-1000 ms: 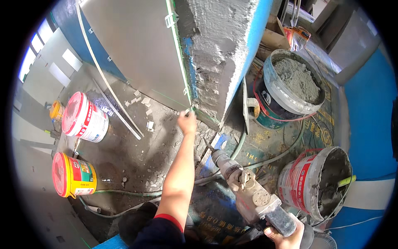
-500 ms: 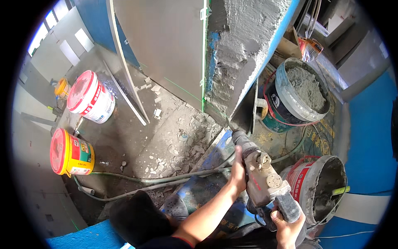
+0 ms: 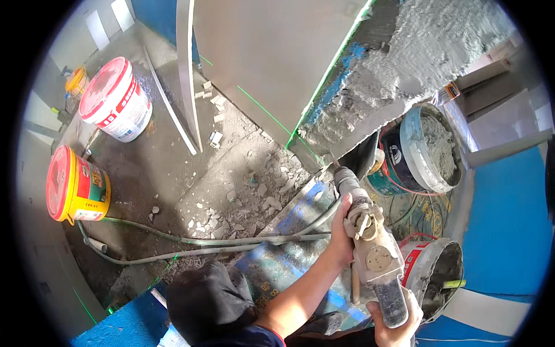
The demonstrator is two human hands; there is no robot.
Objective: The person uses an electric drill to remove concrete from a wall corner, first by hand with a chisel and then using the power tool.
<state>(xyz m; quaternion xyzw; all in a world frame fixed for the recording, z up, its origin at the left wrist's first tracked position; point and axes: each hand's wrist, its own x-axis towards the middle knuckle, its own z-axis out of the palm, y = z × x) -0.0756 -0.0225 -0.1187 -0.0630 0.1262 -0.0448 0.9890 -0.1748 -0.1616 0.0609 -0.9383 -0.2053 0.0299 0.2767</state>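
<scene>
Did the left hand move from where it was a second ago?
Yes. The left hand has left the bottom corner of the mortar-covered wall and dropped back toward the person; it now grips the front of the dusty power drill.

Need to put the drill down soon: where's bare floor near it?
Bare concrete lies between the yellow bucket, the white bucket and the rubble. Crowded: hoses cross below, and mortar buckets hem the drill.

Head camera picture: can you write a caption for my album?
Both hands, left hand and right hand, grip a dusty power drill aimed at the mortar-coated wall's base, above floor rubble.
</scene>
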